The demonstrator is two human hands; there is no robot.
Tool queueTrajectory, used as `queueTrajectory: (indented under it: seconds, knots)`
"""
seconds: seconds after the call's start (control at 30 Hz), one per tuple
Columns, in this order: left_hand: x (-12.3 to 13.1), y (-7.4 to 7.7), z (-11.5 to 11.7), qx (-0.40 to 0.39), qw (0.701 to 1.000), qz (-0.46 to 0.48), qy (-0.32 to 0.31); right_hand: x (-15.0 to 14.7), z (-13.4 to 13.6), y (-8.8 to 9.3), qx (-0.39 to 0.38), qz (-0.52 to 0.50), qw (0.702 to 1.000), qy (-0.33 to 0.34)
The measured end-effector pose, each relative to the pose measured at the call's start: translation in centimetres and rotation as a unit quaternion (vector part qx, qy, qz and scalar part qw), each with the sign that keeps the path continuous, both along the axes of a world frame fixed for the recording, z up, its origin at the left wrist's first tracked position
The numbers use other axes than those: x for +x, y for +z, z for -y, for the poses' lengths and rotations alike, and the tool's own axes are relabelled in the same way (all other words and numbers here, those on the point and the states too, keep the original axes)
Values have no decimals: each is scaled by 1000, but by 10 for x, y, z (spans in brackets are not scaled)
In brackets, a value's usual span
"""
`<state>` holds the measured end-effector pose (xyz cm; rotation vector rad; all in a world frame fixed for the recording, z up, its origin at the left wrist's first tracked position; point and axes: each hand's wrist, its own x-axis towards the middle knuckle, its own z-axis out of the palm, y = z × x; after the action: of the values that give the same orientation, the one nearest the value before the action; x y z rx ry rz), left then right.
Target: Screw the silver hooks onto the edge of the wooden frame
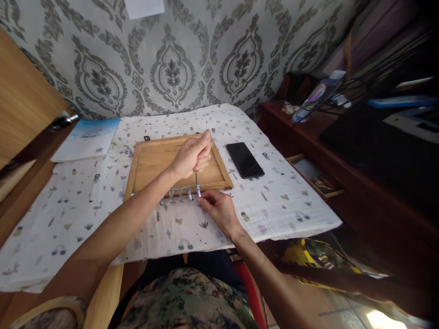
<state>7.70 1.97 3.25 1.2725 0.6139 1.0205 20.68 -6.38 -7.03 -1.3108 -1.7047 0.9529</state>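
Note:
A wooden board with a raised frame [156,155] lies on the cloth-covered table. Along its near edge runs a row of small shiny hooks [180,194]. My left hand [192,157] is closed in a fist above the board, around what looks like a screwdriver [196,178]; only its thin shaft shows, pointing down at the rightmost hook [198,191], and its handle is hidden in the fist. At that same hook, my right hand [219,208] pinches with thumb and forefinger, low by the board's near right part.
A black phone [244,160] lies right of the board. At the back left is a blue-and-white book [87,139]. A dark red desk [308,125] with a bottle [317,96] and cables stands at the right, above an open drawer [317,176]. The patterned wall rises behind.

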Motion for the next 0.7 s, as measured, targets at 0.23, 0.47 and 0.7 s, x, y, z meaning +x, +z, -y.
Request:
queueTrajectory:
  seconds: [0.23, 0.47, 0.7]
  knots:
    - [11, -11, 11, 67, 983, 24, 169, 0, 0, -1, 2, 7, 1000, -2]
    - [20, -19, 19, 115, 963, 12, 243, 0, 1, 1, -19, -1, 1000, 3]
    - [14, -10, 5, 56, 997, -7, 61, 1, 0, 0, -20, -2, 1000, 3]
